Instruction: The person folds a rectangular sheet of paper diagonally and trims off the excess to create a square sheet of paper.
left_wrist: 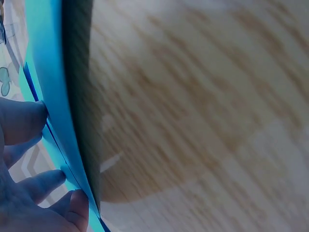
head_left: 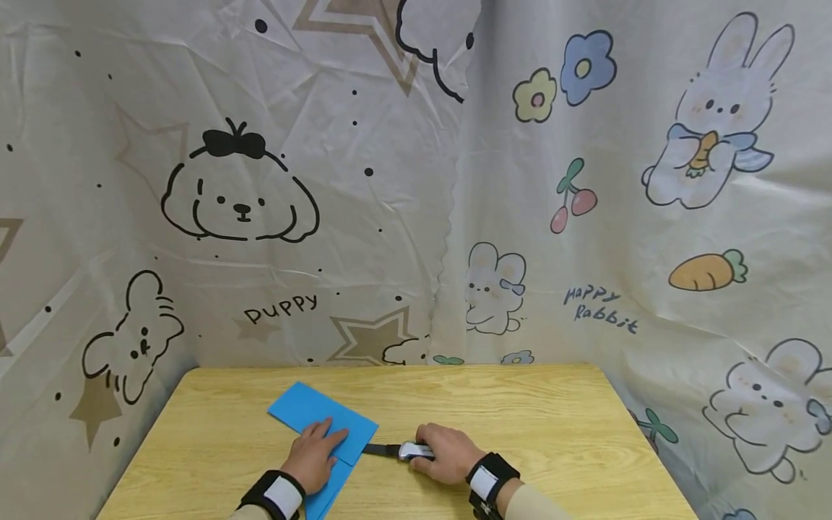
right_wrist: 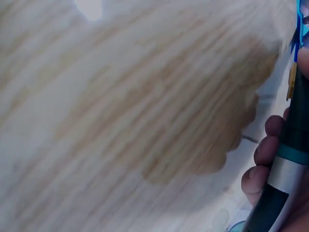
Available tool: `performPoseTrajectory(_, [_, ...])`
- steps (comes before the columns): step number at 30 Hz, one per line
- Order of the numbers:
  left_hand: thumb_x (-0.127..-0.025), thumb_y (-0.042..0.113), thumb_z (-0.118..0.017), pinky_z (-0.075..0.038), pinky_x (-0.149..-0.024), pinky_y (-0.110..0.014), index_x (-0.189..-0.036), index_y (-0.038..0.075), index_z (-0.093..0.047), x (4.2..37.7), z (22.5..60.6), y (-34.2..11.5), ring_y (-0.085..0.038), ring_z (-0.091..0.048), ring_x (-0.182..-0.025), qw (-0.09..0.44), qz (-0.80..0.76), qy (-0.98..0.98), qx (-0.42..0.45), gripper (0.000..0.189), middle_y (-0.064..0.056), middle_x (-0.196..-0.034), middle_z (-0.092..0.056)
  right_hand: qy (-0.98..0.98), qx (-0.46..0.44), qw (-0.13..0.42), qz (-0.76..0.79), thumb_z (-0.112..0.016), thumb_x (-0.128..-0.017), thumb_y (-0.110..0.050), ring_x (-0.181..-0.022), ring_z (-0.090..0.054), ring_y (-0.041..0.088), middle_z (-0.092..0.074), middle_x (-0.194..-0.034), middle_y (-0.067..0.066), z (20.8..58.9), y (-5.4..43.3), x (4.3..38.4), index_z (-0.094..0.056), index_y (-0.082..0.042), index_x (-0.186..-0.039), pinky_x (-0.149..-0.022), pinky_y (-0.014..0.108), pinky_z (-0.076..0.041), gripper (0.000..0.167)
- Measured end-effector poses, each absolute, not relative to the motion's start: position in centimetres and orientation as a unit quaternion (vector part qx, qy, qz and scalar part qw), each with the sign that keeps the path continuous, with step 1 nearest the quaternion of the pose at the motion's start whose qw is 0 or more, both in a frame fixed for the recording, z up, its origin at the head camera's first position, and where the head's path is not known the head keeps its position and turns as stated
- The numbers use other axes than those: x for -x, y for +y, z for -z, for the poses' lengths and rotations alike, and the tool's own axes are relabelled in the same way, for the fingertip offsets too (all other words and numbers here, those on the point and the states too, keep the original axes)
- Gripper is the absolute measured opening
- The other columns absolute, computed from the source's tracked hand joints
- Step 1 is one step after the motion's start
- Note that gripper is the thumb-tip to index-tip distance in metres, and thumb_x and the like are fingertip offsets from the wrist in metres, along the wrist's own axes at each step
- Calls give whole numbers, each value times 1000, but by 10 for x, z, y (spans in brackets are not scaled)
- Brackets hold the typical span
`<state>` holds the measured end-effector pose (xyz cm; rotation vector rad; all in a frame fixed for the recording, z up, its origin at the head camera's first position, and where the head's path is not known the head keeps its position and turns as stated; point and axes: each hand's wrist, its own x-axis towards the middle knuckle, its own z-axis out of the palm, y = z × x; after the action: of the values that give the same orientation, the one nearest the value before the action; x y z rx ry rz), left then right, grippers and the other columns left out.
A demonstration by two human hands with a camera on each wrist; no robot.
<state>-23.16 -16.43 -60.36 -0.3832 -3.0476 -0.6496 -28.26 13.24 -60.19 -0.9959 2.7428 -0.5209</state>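
Paper under spread left hand, knife in right

Table (wood-grained); blue paper atop

Wrinkled cream cartoon-printed cloth hangs behind and beside a yellowish wood-grain table.

Left hand lies, fingers spread; right hand curls gripping.
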Motion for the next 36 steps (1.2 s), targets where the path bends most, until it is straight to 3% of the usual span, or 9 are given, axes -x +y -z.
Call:
performPoseTrajectory(14, [-87, 19, -69, -25, -99, -70, -133, 14, -57, 228, 602, -157, -52, -28, -132, -52, 201, -971, 120, 48, -27, -144, -35, 933, 331, 44, 137, -58, -93, -46, -67, -42, 2, -41, -93, -9, 607, 122, 283, -53, -23, -118, -56, 19, -38, 34])
performPoseTrajectory(21, [-86, 39, -69, -21, -102, -70, -138, 12, -52, 232, 607, -161, -53, -22, -134, -75, 210, -965, 142, 61, -29, -147, -29, 929, 343, 36, 132, -56, -95, -43, -66, -42, 3, -37, -97, -6, 607, 117, 286, -52, -21, -117, -56, 19, -38, 31])
performPoseTrajectory(36, [-83, 38, -73, -25, -104, -65, -135, 10, -54, 233, 601, -162, -54, -26, -133, -76, 203, -964, 153, 62, -29, -145, -33, 935, 333, 27, 116, -55, -95, -42, -62, -41, 4, -39, -88, -8, 609, 118, 288, -51, -22, -109, -52, 19, -36, 25])
